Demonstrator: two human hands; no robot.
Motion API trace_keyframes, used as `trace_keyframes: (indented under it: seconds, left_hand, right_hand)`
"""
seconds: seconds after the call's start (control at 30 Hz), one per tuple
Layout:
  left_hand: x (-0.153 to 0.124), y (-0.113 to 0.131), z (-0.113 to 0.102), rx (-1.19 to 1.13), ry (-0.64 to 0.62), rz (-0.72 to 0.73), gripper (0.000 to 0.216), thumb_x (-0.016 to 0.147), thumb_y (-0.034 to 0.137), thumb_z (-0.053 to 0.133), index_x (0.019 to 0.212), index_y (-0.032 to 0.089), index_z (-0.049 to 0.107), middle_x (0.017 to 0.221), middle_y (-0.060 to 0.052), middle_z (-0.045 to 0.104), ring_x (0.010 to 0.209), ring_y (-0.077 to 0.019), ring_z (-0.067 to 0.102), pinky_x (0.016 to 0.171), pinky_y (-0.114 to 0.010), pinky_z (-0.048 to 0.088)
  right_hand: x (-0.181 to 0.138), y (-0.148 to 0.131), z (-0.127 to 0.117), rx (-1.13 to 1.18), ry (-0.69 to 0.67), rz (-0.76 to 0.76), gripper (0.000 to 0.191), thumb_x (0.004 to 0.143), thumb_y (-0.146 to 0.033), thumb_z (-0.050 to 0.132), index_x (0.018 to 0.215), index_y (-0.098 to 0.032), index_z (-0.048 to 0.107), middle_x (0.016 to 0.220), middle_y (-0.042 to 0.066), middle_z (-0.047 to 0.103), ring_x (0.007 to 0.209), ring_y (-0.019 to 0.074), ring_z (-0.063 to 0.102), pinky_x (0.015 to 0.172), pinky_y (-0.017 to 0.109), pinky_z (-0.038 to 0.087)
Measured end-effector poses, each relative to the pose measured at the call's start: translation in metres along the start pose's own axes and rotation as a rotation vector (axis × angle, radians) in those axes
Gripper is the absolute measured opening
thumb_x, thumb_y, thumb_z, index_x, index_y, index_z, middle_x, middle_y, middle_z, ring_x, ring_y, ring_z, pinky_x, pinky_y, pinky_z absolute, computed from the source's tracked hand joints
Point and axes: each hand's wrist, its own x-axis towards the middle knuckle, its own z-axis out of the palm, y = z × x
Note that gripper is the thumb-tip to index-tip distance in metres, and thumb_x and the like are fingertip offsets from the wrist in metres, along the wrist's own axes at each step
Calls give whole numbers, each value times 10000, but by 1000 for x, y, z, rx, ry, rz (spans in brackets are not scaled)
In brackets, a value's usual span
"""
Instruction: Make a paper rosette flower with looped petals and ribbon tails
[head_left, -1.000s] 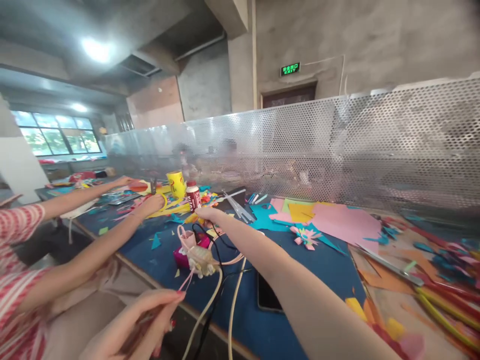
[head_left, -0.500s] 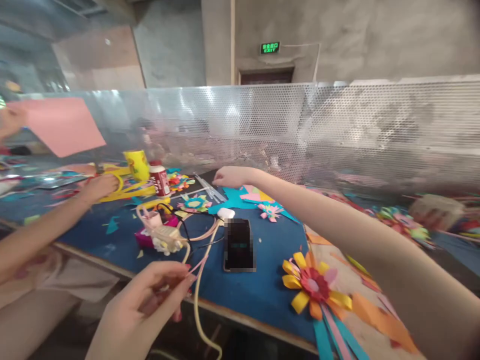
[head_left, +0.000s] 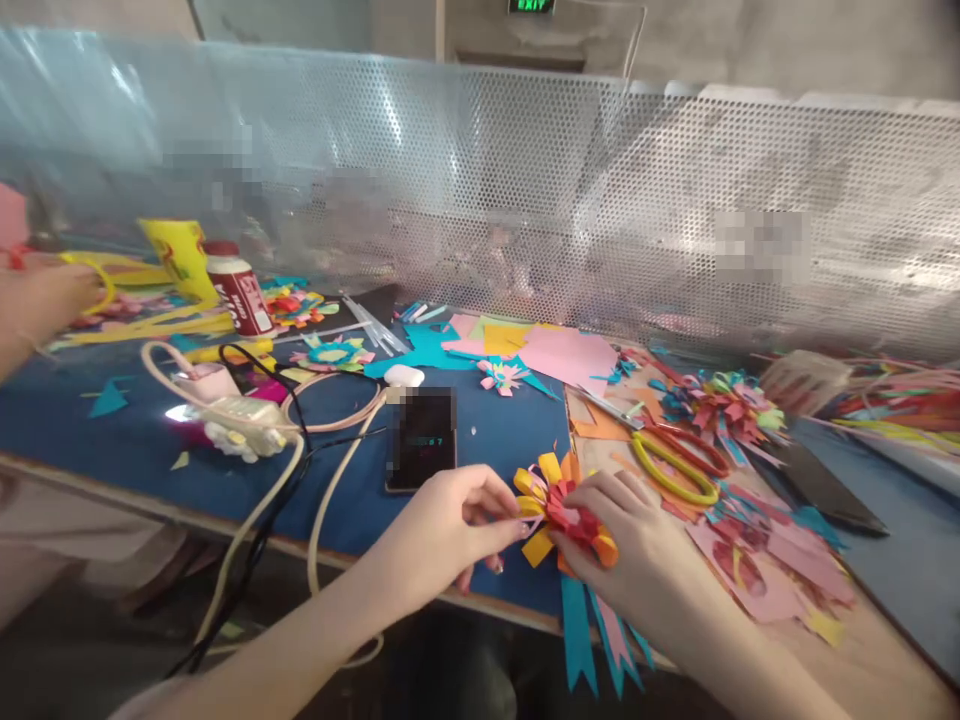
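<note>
A paper flower [head_left: 553, 492] with yellow and orange looped petals, a red centre and blue and pink ribbon tails [head_left: 579, 640] is at the table's front edge. My right hand [head_left: 645, 545] is closed round its right side, thumb and fingers on the red centre. From the left, my left hand [head_left: 457, 525] pinches a thin pink paper strip [head_left: 532, 521] against the yellow petals. The strip's far end is lost among the petals. Just behind my left hand lies a phone [head_left: 424, 440], its screen partly blurred out.
Scissors [head_left: 675, 470] with yellow and red handles lie on the right. Cables and a power strip [head_left: 240, 425] occupy the left, near a red-labelled bottle [head_left: 238, 290] and a yellow cup [head_left: 180, 258]. Another person's hand [head_left: 52, 300] holds yellow-handled scissors. A perforated metal screen [head_left: 480, 170] stands behind.
My right hand has come back from the far paper sheets and taken hold of the flower. My left hand has moved right to the flower with the pink strip. The view has tilted down.
</note>
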Motion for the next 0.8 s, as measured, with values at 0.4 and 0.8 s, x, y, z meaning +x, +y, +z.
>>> trace_keyframes:
  seconds: [0.4,0.8]
  left_hand:
    - [8,-9,12,-44,40,-64,232,735,361,633,828,173,534,761,-5,638,371,-56,498,257,-138,330]
    - [12,-7,18,-62,55,-25,190,714,311,675,769,167,565,749,-3,653,546,-87,570,430,-162,438]
  right_hand:
    - [-6,1,14,42,120,46,133,818,-212,532,737,-189,634,704,44,612,714,198,543,638,321,474]
    - [-9,2,13,87,128,109,146,823,-207,522,726,-196,631,761,46,648,719,186,585,655,319,486]
